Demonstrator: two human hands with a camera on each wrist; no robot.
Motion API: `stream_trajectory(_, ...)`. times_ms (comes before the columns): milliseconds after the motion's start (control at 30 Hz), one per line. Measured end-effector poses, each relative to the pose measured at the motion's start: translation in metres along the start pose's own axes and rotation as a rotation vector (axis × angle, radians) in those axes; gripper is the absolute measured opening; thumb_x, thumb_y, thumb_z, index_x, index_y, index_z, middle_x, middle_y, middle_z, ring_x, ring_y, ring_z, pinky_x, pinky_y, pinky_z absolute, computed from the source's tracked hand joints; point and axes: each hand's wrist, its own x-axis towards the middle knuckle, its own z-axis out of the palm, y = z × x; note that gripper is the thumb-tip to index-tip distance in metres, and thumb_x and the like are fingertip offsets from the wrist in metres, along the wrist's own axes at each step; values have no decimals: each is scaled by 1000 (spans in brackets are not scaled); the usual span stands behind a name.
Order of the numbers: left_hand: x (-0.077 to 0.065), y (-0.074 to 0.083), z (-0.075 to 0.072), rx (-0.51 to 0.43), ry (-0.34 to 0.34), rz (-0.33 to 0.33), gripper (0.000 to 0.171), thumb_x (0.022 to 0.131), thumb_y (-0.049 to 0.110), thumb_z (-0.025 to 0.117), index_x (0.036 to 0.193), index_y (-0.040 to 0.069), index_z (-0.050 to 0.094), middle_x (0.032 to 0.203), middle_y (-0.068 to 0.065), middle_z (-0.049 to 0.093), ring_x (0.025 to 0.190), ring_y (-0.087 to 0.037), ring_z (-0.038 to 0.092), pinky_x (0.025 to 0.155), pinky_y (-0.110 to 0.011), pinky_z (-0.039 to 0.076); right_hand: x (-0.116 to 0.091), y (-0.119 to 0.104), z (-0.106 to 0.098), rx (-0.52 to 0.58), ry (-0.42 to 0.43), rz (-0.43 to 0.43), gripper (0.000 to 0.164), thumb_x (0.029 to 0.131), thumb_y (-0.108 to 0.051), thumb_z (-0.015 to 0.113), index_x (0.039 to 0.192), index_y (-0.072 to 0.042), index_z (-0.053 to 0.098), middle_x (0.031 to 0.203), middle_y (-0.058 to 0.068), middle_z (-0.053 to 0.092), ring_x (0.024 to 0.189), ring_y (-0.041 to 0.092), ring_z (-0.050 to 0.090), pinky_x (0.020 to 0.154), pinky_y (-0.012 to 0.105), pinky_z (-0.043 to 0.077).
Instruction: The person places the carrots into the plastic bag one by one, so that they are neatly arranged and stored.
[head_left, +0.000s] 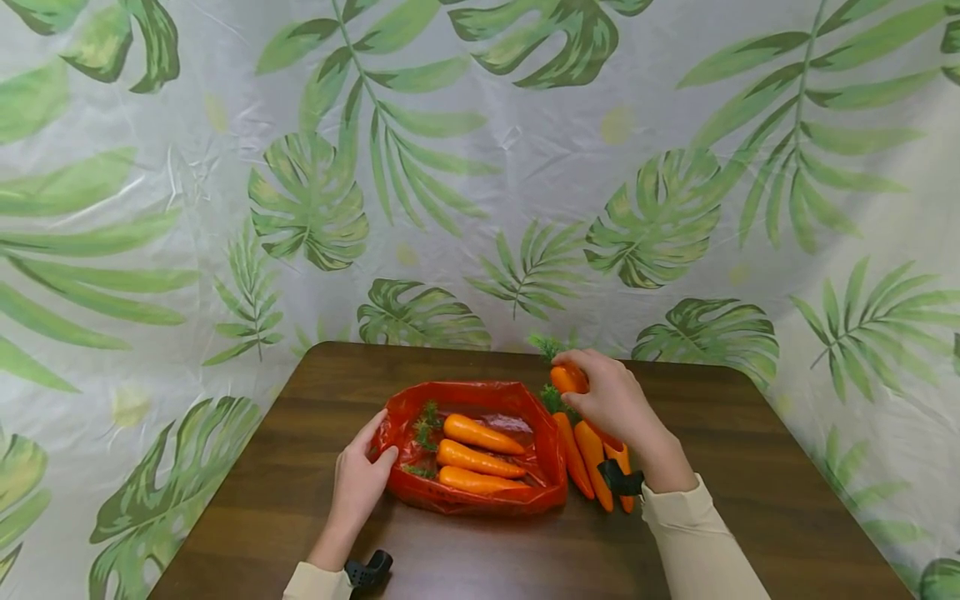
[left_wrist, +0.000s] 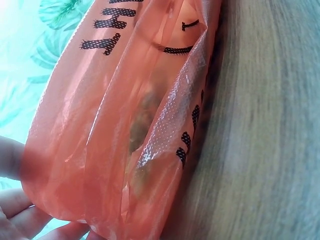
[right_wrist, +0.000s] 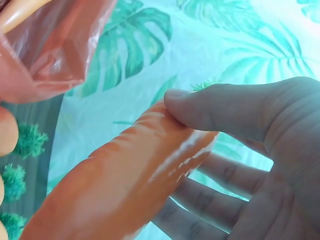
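Observation:
A red plastic bag (head_left: 480, 503) lies with its mouth spread wide on the table, and three orange carrots (head_left: 480, 434) with green tops lie inside it. At the bag's left edge my left hand (head_left: 358, 473) grips the plastic between thumb and fingers; the left wrist view shows black print on the bag wall (left_wrist: 107, 100). My right hand (head_left: 613, 398) pinches another carrot (right_wrist: 120, 175) near its top, raised over the loose carrots to the right of the bag. Its green top (head_left: 547, 346) sticks out beyond the fingers.
Several loose carrots (head_left: 592, 467) lie side by side against the bag's right side, partly hidden under my right hand and wrist. The dark wooden table (head_left: 300, 417) ends at a leaf-patterned sheet (head_left: 525, 183) hanging behind it.

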Motion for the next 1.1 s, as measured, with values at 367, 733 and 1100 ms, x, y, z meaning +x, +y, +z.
stream_trajectory(367,2,-1,0,9,6,18,56,91,4,71,144,11,56,145,-14,54,131,-38,53,99,-50,46,22,-21,3,13,-13,-65,49,83,-13,84,127,-24,65,125,0,63,106,26,62,85,49,54)
stream_trajectory(733,2,-1,-1,6,-1,6,57,91,3,71,145,11,55,146,-14,54,132,-38,52,100,-50,46,41,-36,13,35,-55,-117,50,83,-10,83,127,-26,64,127,-3,61,108,23,61,88,46,54)
stream_trajectory(1100,1,-2,-1,16,3,4,56,91,4,71,145,12,56,145,-14,54,132,-38,52,101,-51,45,60,-46,27,21,-116,-204,50,82,-7,83,125,-25,64,129,-6,60,115,20,59,91,43,54)
